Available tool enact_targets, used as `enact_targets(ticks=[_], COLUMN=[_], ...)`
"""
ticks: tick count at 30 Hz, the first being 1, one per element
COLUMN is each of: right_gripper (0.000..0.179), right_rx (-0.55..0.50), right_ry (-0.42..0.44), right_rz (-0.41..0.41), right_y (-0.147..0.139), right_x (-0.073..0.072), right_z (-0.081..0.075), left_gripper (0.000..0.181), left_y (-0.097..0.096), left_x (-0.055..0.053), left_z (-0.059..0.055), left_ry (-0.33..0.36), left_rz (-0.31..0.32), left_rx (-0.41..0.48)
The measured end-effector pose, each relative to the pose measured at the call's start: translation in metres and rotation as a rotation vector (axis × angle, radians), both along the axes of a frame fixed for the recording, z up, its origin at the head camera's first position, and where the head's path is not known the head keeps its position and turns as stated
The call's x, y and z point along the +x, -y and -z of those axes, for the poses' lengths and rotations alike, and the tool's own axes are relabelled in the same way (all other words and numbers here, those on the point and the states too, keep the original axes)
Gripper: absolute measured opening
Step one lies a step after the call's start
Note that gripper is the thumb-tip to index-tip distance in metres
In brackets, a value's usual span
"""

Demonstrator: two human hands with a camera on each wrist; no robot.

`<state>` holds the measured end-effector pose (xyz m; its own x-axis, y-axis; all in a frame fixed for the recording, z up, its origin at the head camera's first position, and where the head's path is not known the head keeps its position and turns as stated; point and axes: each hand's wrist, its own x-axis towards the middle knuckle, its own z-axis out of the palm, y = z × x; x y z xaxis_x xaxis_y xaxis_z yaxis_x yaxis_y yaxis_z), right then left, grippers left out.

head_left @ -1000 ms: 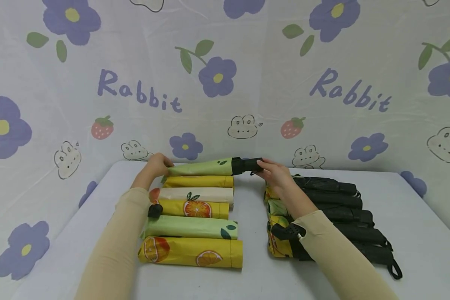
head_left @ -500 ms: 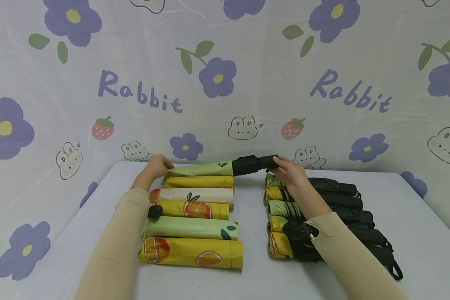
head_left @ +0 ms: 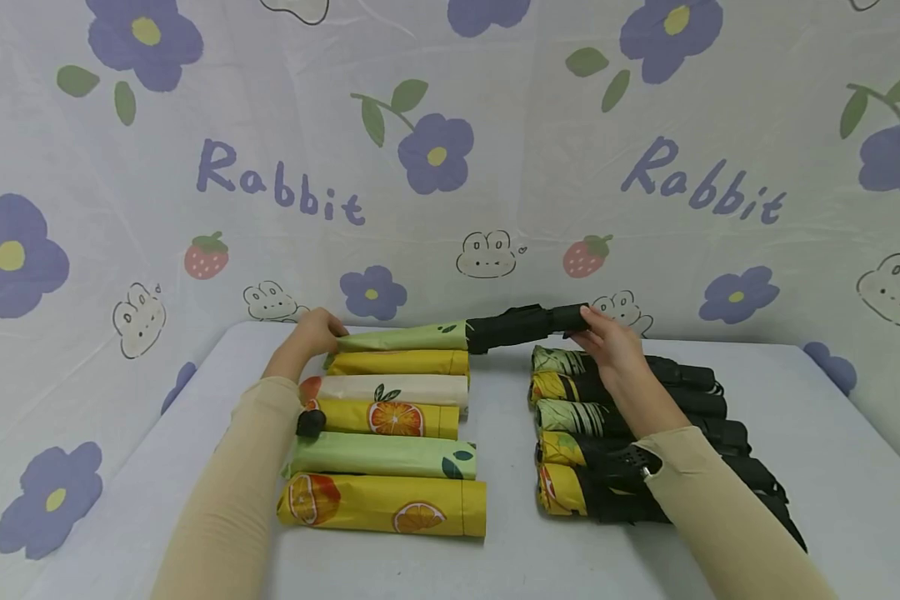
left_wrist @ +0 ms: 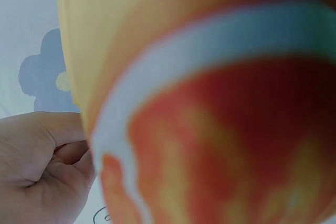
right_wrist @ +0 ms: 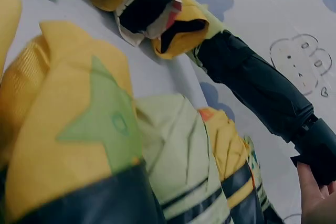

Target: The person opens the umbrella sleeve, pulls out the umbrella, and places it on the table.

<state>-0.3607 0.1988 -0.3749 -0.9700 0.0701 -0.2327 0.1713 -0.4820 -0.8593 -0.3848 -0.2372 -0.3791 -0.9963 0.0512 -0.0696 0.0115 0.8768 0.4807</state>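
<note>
At the back of the table a folded black umbrella (head_left: 510, 327) lies partly inside a light green umbrella sleeve (head_left: 405, 336). My left hand (head_left: 317, 332) grips the sleeve's closed left end. In the left wrist view the hand (left_wrist: 39, 163) shows curled fingers, but an orange-print sleeve (left_wrist: 210, 145) hides most of that picture. My right hand (head_left: 613, 343) pinches the umbrella's black handle between thumb and fingers. From the right wrist, the umbrella's bundled black canopy (right_wrist: 252, 82) shows outside the sleeve's mouth, and my fingertips (right_wrist: 310, 182) are on the handle.
Left of centre, several sleeves lie in a row, including a cream sleeve (head_left: 412, 390) and a yellow orange-print sleeve (head_left: 382, 506) at the front. Several folded umbrellas (head_left: 562, 492) with black handles lie side by side under my right forearm. A printed curtain (head_left: 540, 167) hangs behind the table.
My right hand has moved right, drawing the umbrella's handle and more of its black canopy out of the green sleeve. The left hand has stayed at the sleeve's end.
</note>
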Motion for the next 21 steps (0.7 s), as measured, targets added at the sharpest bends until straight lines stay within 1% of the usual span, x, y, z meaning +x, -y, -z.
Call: enact_targets(ticks=[3,7,10,16,18,21], right_gripper=[0.05,0.031,0.025,0.026,0.03,0.04], right_rx=[-0.041,-0.107,-0.147,-0.211,-0.23,-0.253], right_ry=[0.004,0.012,0.015,0.049,0.068,0.086], right_rz=[0.048,0.102,0.13,0.175,0.186,0.196], right_y=[-0.008,-0.021,-0.03,-0.051,-0.058,-0.07], right_x=[-0.001,-0.004,-0.005,-0.007,-0.007,-0.007], right_z=[0.002,0.004,0.005,0.007,0.009,0.012], left_gripper=[0.042,0.041,0.04,0.04,0.04,0.04], left_y=[0.0,-0.002,-0.002,-0.001,0.0,0.0], left_x=[0.002,0.005,0.005,0.004,0.003,0.002], left_z=[-0.002,-0.004,-0.004,-0.001,0.0,0.001], left_ry=[0.012,0.017,0.016,0.022,0.022,0.021], left_rz=[-0.007,-0.014,-0.018,-0.018,-0.017,-0.016], left_rx=[0.007,0.006,0.003,0.003,0.006,0.008])
